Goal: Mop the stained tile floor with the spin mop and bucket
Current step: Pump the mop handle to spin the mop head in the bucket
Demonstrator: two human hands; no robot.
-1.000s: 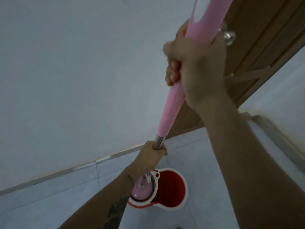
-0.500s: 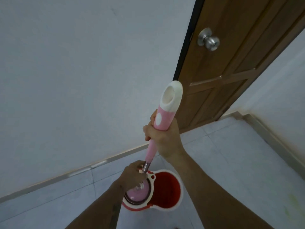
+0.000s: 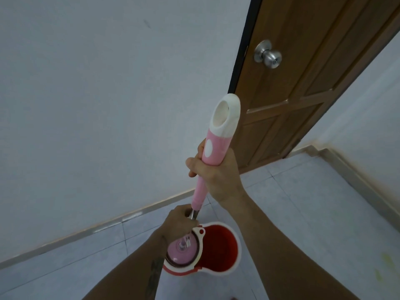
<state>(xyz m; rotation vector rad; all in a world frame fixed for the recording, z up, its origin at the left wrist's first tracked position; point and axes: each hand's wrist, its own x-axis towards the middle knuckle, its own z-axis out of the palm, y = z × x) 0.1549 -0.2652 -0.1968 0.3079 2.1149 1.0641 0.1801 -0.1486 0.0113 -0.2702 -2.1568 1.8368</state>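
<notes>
Dim, even, bluish indoor light with soft, faint shadows; a small glint on the door knob (image 3: pixel 268 54); wide-angle bending toward frame edges.

A mop handle (image 3: pixel 214 152) in pink with a white oval spot and a cream-white end cap leads down to a silver metal pole (image 3: pixel 194 213) and a pink mop head (image 3: pixel 184 253) in a red bucket (image 3: pixel 218 245) with a white rim. The floor (image 3: pixel 303 213) is pale blue-grey tile with darker grout lines and faint yellow-green stains (image 3: pixel 387 263) at the near right. The wall (image 3: pixel 108 94) is plain pale grey, and the door (image 3: pixel 303 83) at the far right is brown wood with a silver knob (image 3: pixel 268 55).
</notes>
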